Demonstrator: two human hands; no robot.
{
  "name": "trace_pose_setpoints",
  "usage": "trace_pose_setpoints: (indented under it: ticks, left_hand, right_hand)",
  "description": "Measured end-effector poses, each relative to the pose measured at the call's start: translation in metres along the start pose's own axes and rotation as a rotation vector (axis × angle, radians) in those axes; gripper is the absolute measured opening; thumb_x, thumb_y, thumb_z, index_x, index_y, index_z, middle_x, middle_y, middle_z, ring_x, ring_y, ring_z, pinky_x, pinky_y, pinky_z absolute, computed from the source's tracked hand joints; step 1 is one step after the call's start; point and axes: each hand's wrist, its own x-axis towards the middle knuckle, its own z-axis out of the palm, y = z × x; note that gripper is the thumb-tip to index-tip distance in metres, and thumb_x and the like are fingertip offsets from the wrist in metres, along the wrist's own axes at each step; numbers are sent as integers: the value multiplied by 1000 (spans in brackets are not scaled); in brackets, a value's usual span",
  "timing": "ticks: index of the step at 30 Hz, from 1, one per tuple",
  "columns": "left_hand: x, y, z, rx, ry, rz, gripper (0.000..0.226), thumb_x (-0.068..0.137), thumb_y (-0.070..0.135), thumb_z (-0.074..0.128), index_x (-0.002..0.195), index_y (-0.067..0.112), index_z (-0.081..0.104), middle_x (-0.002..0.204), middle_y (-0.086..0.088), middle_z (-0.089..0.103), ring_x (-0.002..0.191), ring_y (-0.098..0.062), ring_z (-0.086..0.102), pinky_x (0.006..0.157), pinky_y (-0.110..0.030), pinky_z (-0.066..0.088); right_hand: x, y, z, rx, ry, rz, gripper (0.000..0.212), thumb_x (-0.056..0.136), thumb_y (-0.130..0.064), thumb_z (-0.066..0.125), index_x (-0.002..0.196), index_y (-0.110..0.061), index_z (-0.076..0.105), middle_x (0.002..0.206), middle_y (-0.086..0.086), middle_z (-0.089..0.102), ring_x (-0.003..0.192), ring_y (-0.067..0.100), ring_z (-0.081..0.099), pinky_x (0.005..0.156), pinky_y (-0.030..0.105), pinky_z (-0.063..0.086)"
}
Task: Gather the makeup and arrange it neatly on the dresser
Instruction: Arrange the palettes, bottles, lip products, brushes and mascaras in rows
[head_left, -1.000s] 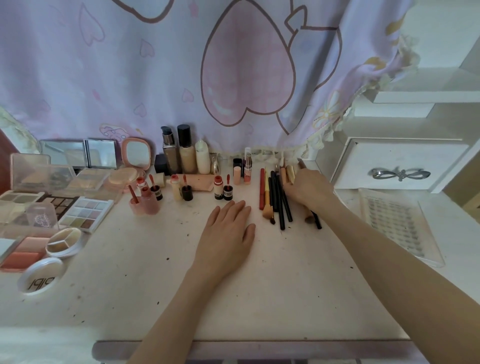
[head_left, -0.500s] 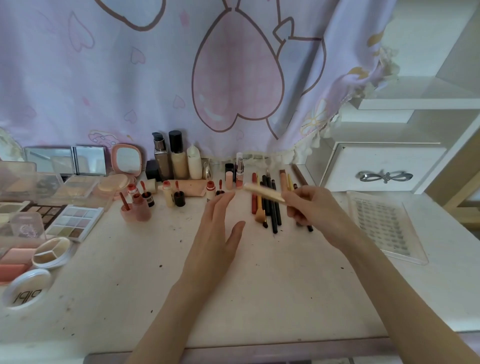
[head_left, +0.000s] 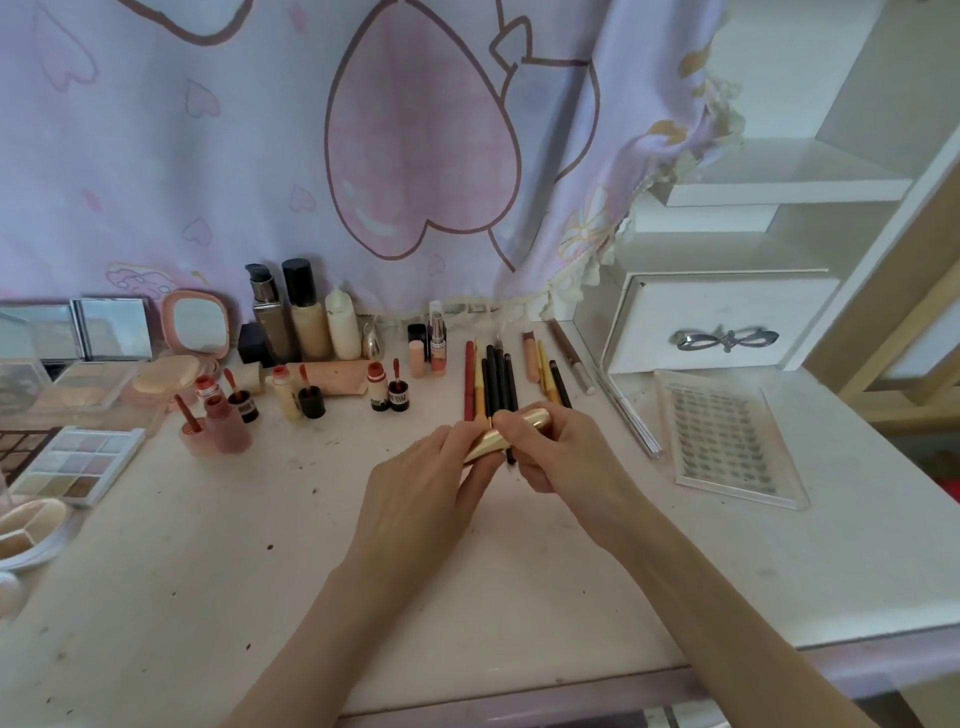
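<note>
Both hands hold one gold makeup tube (head_left: 506, 434) just above the dresser top (head_left: 291, 545). My left hand (head_left: 426, 483) pinches its lower left end, and my right hand (head_left: 550, 447) grips the upper right end. Behind the hands lies a row of red, black and yellow pencils and brushes (head_left: 491, 382). More pencils (head_left: 550, 371) lie to the right of that row. Lip tints (head_left: 389, 392) and foundation bottles (head_left: 298, 312) stand along the back. Eyeshadow palettes (head_left: 78, 462) lie at the left.
A clear tray of false lashes (head_left: 722, 431) lies at the right beside a white drawer box (head_left: 717, 322). A pink compact mirror (head_left: 196, 325) and square mirrors stand at the back left. A heart-printed curtain (head_left: 363, 130) hangs behind the dresser.
My right hand lifted the gold tube from the pencil row and brought it toward me. My left hand rose off the dresser top and took hold of the tube's other end.
</note>
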Motion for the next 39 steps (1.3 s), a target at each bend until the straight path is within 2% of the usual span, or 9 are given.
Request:
trace_pose_setpoints:
  ticks: [4, 9, 17, 20, 23, 28, 33, 36, 39]
  left_hand:
    - [6, 1, -1, 6, -49, 16, 30, 88, 52, 34, 96, 28, 49, 59, 12, 61, 40, -3, 51, 37, -17, 39]
    - [10, 3, -1, -174, -202, -41, 47, 85, 59, 32, 109, 26, 55, 78, 17, 54, 61, -4, 52, 57, -14, 39]
    - [18, -1, -3, -247, -264, -20, 55, 77, 61, 30, 112, 27, 56, 71, 15, 54, 58, -7, 53, 54, -15, 38]
    - [18, -4, -6, -320, -228, -48, 42, 78, 57, 42, 108, 33, 59, 73, 18, 58, 66, -7, 57, 57, -14, 43]
    - [17, -8, -10, -465, -136, -137, 24, 83, 32, 62, 97, 45, 47, 74, 20, 59, 73, -2, 56, 63, -10, 44]
    - [16, -11, -13, -524, -63, -193, 9, 81, 46, 40, 86, 41, 45, 62, 10, 50, 64, 0, 50, 58, -9, 39]
    - [14, -14, -12, -556, 10, -367, 60, 71, 63, 34, 64, 7, 57, 54, -12, 47, 51, -10, 41, 51, -19, 34]
    - [10, -13, -15, -566, -46, -340, 34, 72, 59, 40, 78, 30, 55, 62, 3, 53, 58, -10, 48, 55, -18, 40]
    - [9, -8, -17, -622, -135, -276, 16, 75, 45, 47, 90, 39, 47, 71, 11, 54, 65, -6, 52, 57, -14, 43]
  right_hand:
    - [2, 4, -7, -61, -29, -67, 15, 93, -22, 54, 84, -10, 58, 50, -9, 44, 46, 6, 36, 48, 18, 31]
    - [3, 18, -22, 95, -76, -82, 14, 92, -17, 53, 89, -4, 57, 52, -7, 40, 47, 9, 31, 49, 21, 26]
    - [14, 24, -30, 88, -178, -134, 28, 88, -30, 58, 92, -2, 55, 56, -9, 43, 49, 8, 34, 51, 19, 30]
    - [17, 26, -28, 118, -192, -131, 25, 84, -26, 56, 94, -2, 58, 56, -6, 45, 50, 10, 36, 50, 17, 33]
    - [19, 22, -31, 303, -101, -37, 22, 84, -31, 63, 77, -10, 63, 52, -1, 44, 45, 13, 33, 42, 17, 26]
    - [20, 27, -36, 275, -118, 11, 27, 80, -35, 60, 78, -8, 57, 50, -1, 42, 42, 11, 30, 41, 18, 25]
    - [17, 32, -34, 215, -187, -76, 15, 79, -11, 63, 93, -7, 59, 70, 8, 63, 62, 18, 53, 51, 20, 40]
    - [16, 30, -33, 204, -160, -7, 14, 77, -16, 71, 85, -10, 61, 67, 9, 63, 52, 16, 49, 47, 19, 38]
    - [14, 27, -32, 201, -100, 62, 30, 80, -36, 56, 82, -7, 64, 52, 4, 54, 38, 11, 38, 38, 17, 30]
